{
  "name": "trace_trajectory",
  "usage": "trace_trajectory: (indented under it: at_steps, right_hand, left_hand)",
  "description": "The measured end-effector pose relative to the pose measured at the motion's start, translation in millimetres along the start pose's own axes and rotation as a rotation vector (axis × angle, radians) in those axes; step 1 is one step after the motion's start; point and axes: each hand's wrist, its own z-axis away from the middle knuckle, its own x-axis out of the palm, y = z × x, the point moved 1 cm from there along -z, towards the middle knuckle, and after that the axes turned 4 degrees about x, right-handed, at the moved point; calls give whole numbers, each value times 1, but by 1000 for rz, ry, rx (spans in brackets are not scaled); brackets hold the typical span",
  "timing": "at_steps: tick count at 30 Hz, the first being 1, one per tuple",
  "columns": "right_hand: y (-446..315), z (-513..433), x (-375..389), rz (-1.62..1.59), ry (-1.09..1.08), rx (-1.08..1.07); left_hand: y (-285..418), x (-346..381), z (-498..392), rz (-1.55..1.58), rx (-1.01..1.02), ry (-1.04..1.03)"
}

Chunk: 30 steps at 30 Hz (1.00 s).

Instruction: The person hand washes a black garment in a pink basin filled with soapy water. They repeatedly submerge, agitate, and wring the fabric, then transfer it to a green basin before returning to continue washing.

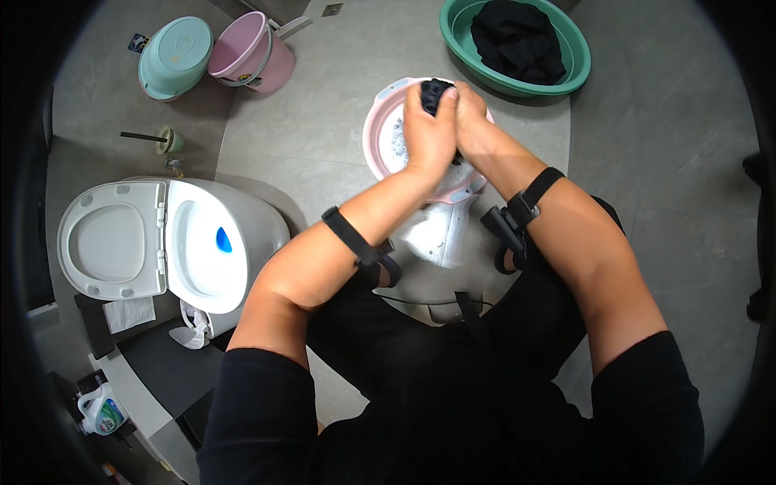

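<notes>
Bunched black wet-looking cloth point(435, 96) is squeezed between my two hands above a pink basin point(371, 142). My left hand point(429, 130) grips it from the left, the thumb pointing up along its side. My right hand point(471, 109) presses against it from the right, its fingers partly hidden. Below them, sudsy water point(395, 145) with bubbles fills the basin. A small dark bit of cloth shows under my wrists, though whether it joins the bunch is hidden. Just beyond, to the right, a green basin point(453, 36) holds a heap of black cloth point(518, 42).
To the left stands a toilet point(260, 218) with its lid up. Behind it are a toilet brush in a holder point(170, 140), a pink bucket point(280, 63) and an upturned mint-green basin point(176, 57). A detergent jug point(103, 412) sits at lower left. Wet floor tile point(433, 236) shines between my feet.
</notes>
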Motion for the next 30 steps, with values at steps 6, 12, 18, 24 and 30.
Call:
trace_trajectory:
  at_steps: [6, 12, 18, 24, 30]
  right_hand:
    - [20, 5, -6, 131, -286, 75]
    - [20, -44, -31, 79, -333, 348]
    - [27, -51, -27, -178, -239, 226]
    - [16, -27, -23, -213, -737, 333]
    - [29, -18, -12, -60, -399, 232]
  left_hand:
    - [-75, -26, -74, 212, -129, 260]
    - [-1, -16, -4, 210, -77, -91]
    - [38, -10, 13, 16, 89, -176]
    - [44, 1, 29, 236, 83, -150]
    - [-41, -19, -32, 96, -100, 91]
